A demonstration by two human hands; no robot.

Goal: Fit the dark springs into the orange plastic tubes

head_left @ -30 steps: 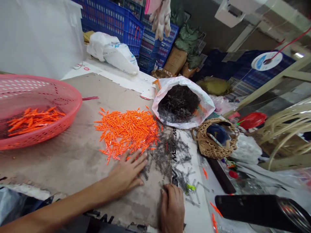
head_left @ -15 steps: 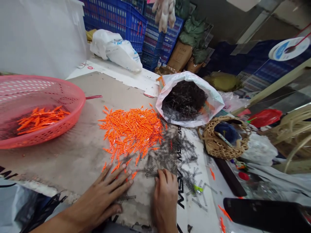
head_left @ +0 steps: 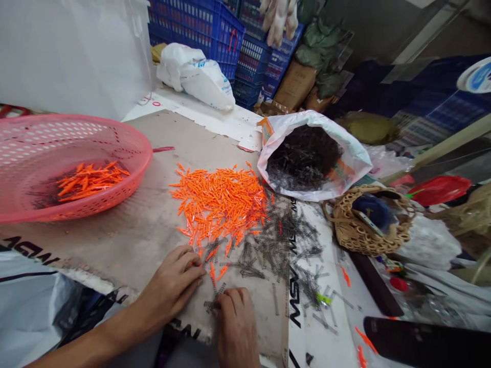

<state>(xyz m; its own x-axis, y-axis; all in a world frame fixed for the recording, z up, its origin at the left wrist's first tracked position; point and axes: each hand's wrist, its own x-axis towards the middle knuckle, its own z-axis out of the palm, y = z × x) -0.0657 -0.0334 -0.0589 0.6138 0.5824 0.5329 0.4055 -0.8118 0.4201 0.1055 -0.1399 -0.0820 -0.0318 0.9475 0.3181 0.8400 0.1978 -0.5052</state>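
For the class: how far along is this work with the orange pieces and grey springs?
Done: orange pieces lie in the pink basket. In hand: the left hand and right hand touch loose springs beside the orange pile. Remaining: that pile and a white sack full of dark tangled pieces.

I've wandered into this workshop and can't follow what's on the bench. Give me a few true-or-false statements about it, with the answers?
1. The pink basket holds orange pieces. True.
2. The white sack is full of orange pieces. False: it holds dark springs.
3. The right hand touches loose springs. True.
4. The left hand holds a woven basket. False: the left hand rests on the board, beside the orange pile.
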